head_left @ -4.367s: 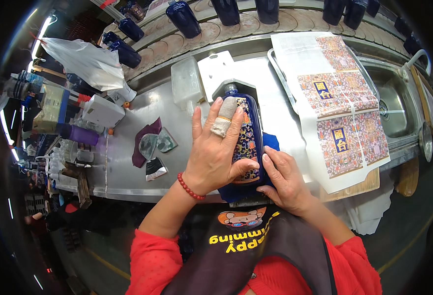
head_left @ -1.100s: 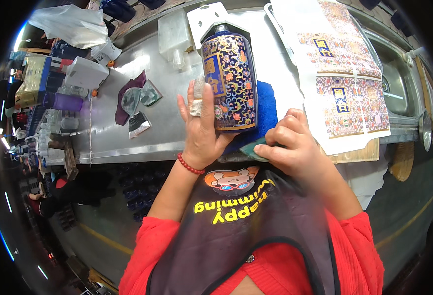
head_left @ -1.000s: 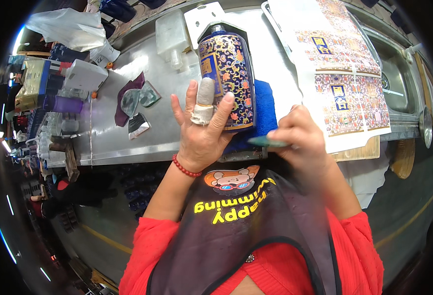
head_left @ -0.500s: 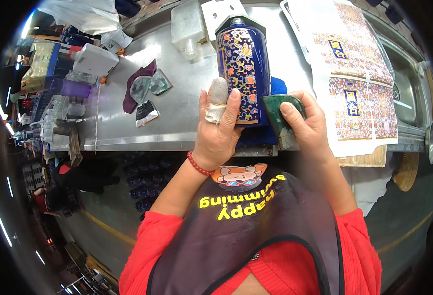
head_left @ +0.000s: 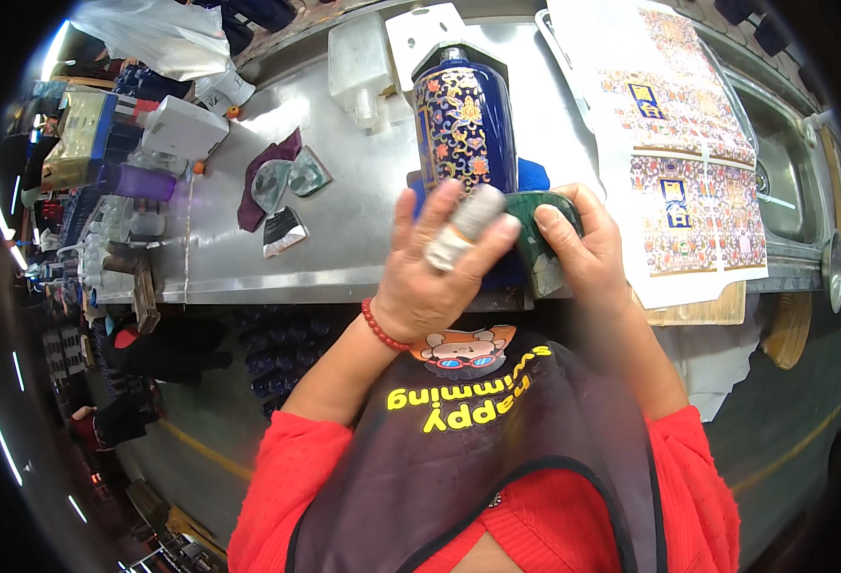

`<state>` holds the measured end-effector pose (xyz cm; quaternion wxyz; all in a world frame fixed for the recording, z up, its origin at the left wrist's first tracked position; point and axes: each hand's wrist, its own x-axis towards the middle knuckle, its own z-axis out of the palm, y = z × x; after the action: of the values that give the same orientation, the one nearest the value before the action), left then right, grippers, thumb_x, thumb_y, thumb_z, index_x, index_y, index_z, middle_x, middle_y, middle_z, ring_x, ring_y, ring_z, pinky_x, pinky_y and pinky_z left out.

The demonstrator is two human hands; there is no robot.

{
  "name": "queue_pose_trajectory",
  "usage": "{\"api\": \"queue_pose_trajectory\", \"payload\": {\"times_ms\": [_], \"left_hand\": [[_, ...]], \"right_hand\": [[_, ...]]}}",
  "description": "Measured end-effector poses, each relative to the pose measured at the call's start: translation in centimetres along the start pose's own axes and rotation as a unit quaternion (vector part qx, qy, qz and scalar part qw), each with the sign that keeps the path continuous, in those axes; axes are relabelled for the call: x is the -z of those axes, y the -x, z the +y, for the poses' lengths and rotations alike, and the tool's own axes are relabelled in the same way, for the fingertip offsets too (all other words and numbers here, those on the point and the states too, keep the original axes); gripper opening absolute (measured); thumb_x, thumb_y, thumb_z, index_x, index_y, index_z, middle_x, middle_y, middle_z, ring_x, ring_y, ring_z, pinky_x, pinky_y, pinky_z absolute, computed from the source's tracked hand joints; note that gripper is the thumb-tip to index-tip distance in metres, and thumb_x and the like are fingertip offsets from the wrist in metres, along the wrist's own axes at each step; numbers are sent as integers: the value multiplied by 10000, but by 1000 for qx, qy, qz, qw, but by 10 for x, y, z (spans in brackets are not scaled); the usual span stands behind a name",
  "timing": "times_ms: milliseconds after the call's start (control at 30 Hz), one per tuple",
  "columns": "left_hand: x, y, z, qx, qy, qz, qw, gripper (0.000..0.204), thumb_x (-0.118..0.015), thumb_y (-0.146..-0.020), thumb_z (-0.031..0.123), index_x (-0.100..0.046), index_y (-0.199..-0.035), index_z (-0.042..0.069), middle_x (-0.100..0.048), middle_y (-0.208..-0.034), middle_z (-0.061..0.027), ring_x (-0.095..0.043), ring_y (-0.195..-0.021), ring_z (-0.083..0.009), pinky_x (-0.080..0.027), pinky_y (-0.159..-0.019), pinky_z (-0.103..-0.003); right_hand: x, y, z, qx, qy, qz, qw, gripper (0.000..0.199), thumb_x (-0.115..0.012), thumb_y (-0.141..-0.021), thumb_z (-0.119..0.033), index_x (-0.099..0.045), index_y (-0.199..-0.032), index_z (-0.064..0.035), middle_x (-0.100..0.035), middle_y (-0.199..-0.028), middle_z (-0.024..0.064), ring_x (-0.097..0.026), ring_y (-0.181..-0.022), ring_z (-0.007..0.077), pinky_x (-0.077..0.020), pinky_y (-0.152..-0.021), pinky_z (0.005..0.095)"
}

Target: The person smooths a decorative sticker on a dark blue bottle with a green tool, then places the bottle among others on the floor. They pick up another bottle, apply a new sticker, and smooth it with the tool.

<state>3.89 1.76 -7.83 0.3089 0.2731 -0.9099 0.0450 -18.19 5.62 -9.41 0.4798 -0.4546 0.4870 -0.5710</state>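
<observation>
A dark blue bottle (head_left: 465,124) with a colourful flower pattern lies on the metal table in front of me, its neck pointing away. My left hand (head_left: 425,291) is over the bottle's near end, fingers spread and slightly blurred; whether it touches the glass I cannot tell. One of its fingers wears a grey sleeve bound with white tape. Between the thumb and fingers of my right hand (head_left: 594,250) is a thin green scraper-like piece (head_left: 535,256), close beside the bottle's near end. Blue cloth (head_left: 533,176) shows at the bottle's right side.
Printed pattern sheets (head_left: 621,205) lie at the right, with a sink (head_left: 788,158) beyond. To the left are a purple cloth (head_left: 251,207), green pieces (head_left: 308,172) and a silvery scrap (head_left: 284,232). A clear bottle (head_left: 356,67) lies farther back; boxes and cups crowd the far left.
My left hand has come off the bottle's left side and swung right across its near end, fingers spreading. The bottle now lies lower and farther from me. The right hand keeps the green piece.
</observation>
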Motion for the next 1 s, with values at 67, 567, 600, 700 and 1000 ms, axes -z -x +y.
{"api": "queue_pose_trajectory", "payload": {"times_ms": [67, 567, 600, 700, 1000], "left_hand": [[-1, 1, -8, 86, 65, 64, 992, 788, -759, -831, 293, -444, -1525, 92, -460, -1540, -199, -299, -1496, -439, -76, -1235, -587], [-5, -4, -26, 122, 13, 68, 990, 1166, -846, -680, 522, -290, -1576, 22, -500, -1480, -217, -254, -1480, -504, -1, -1205, -634], [-7, -1, -27, 146, 18, 61, 987, 1154, -844, -686, 517, -298, -1572, 19, -508, -1468, -224, -255, -1480, -504, 1, -1204, -636], [-6, 5, -26, 164, 18, 66, 984, 1083, -840, -708, 506, -362, -1545, 11, -544, -1410, -257, -275, -1472, -508, -7, -1200, -647], [1, 1, -18, 176, 6, 65, 982, 1047, -817, -732, 548, -399, -1511, -12, -478, -1472, -232, -282, -1469, -485, -49, -1189, -676]], "right_hand": [[2, 1, 0, -36, -60, 2, 998, 141, -648, -1007, -159, -627, -1038, -23, -646, -858, -17, -548, -770, 38, -474, -680, 223], [-5, -7, -63, 427, 446, -209, 758, 329, -789, -688, -89, -725, -1006, -146, -553, -830, 18, -537, -737, 204, -407, -705, 382], [-6, -7, -64, 434, 409, -278, 753, 303, -790, -688, -109, -729, -982, -156, -540, -814, 9, -534, -739, 199, -404, -711, 378], [-3, -7, -64, 415, 473, -195, 752, 230, -720, -730, -160, -707, -959, -152, -504, -822, 0, -547, -783, 199, -404, -760, 391], [-27, -65, -97, 232, 366, -148, 889, 243, -811, -758, -70, -739, -989, -99, -652, -845, 57, -635, -796, 261, -494, -784, 385]]}}
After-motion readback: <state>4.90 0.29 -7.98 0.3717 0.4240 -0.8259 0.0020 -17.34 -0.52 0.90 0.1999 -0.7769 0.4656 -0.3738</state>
